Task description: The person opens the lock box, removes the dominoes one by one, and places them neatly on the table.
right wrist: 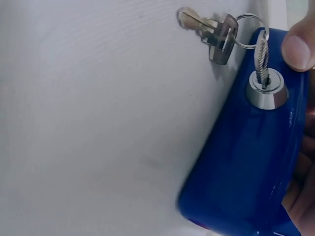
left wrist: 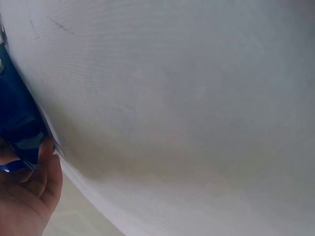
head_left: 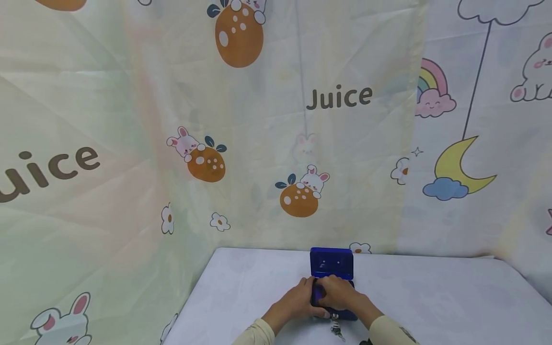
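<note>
A blue cash box (head_left: 348,315) stands on the white table with its lid (head_left: 332,263) raised. My left hand (head_left: 297,299) grips the box's left side, thumb by the front edge and fingers toward the back; in the left wrist view the left hand (left wrist: 29,196) has bent fingers at the box's corner. Over the box's interior is my right hand (head_left: 338,292), its fingers reaching down inside. Whatever those fingertips touch is hidden. A key (right wrist: 262,59) sits in the round silver lock (right wrist: 267,93) on the front, and more keys (right wrist: 224,37) hang from its ring.
The white-covered table (head_left: 431,297) spreads out on both sides of the box. Behind it hangs a printed curtain (head_left: 258,120) with rabbits, fruit and lettering. A small dark thing (head_left: 365,342) shows at the bottom edge by the right sleeve.
</note>
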Tool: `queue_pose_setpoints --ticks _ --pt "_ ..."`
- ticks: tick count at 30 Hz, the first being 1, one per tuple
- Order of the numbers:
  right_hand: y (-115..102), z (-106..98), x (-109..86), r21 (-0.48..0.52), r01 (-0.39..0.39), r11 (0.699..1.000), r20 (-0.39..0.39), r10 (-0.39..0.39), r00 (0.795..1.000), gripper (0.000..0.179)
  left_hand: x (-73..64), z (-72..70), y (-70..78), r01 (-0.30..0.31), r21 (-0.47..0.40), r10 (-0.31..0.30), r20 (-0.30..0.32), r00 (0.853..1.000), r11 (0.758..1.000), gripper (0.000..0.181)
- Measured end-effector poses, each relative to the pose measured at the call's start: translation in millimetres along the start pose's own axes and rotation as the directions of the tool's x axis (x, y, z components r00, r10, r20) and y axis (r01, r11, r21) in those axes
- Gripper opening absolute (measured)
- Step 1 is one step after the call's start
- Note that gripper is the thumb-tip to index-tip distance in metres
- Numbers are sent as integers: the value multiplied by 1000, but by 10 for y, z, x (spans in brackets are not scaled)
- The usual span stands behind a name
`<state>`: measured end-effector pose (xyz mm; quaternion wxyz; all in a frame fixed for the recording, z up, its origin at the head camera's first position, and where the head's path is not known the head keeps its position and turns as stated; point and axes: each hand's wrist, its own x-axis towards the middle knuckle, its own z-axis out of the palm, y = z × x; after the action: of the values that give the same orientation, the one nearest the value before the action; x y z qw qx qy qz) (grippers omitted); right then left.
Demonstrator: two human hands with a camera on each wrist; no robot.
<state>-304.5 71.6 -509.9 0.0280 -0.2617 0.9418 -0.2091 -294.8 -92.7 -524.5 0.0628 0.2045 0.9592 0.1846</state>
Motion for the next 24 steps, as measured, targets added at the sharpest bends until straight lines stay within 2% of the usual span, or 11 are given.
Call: queue_pose_setpoints --ticks 8,15,24 --pt "25 -44 -52 -15 4 1000 -27 -4 1000 41 -35 -40 37 5 -2 -5 5 1000 1000 104" --pt "3 -125 -115 -5 -16 1000 -4 16 1000 41 -52 -43 51 23 -9 -23 22 999 1000 108" --pt "-23 -244 -162 -14 -31 999 -16 30 999 43 -58 -26 37 13 0 -13 3 1000 1000 109"
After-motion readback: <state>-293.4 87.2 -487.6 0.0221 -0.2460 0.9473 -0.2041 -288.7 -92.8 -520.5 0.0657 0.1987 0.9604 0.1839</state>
